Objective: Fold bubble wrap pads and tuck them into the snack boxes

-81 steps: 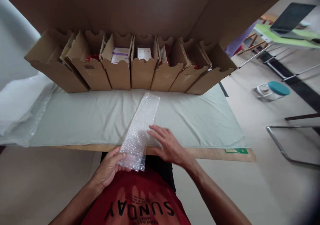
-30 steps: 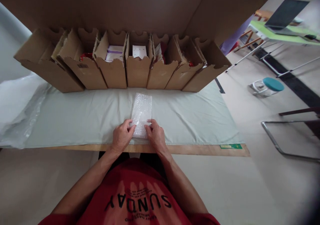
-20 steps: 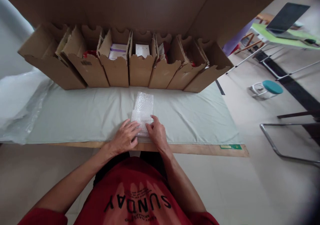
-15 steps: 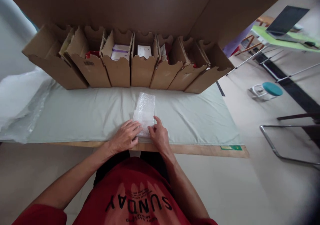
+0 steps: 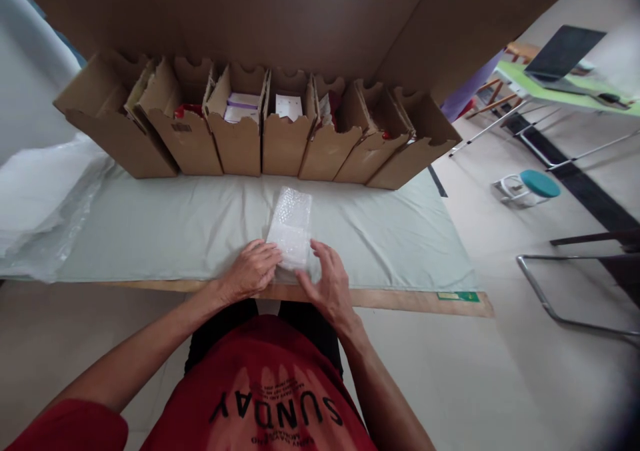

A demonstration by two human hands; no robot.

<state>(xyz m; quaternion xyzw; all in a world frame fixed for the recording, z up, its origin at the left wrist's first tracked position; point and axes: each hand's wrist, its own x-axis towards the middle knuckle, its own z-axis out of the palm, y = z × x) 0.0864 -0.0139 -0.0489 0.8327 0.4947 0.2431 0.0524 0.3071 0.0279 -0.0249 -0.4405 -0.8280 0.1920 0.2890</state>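
Note:
A piece of bubble wrap (image 5: 291, 221), folded over at its near part, lies near the front edge of the cloth-covered table. My left hand (image 5: 253, 269) is at its lower left edge, the bent fingers resting together on the wrap and holding it. Just right of the wrap is my right hand (image 5: 327, 281), open, with thumb and fingers apart around the lower right corner. Whether anything is inside the folded wrap I cannot tell.
Several upright cardboard bins (image 5: 237, 145) stand in a row behind the wrap, some with small boxes inside. A cardboard panel (image 5: 250, 17) rises behind them. Plastic sheets (image 5: 40, 204) lie at the left. Off to the right are a teal stool (image 5: 540, 183) and a laptop (image 5: 565, 54).
My right hand has opened and moved slightly right, off the wrap's right side. The wrap's folded near part lies flatter, while my left hand stays at its edge.

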